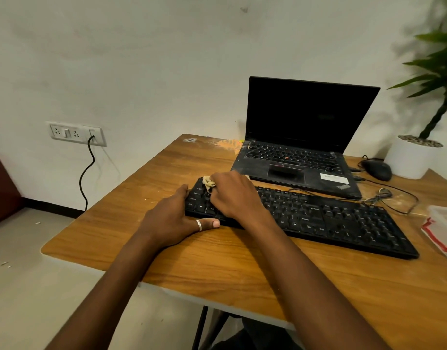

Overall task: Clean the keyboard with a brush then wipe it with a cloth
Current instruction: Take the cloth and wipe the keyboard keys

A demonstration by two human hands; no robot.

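Observation:
A black keyboard (331,218) lies slanted across the wooden table (242,271). My left hand (174,218) grips its left end, thumb with a silver ring along the front edge and fingers at the left side. My right hand (235,195) lies over the left keys and holds a crumpled beige cloth (208,182) against them; the cloth pokes out beyond my fingers at the keyboard's far left corner. No brush is in view.
An open black laptop (298,152) stands just behind the keyboard. A black mouse (377,169) and loose cables (394,198) lie at the right, beside a white plant pot (409,157). A clear container with red clips (442,231) sits at the right edge.

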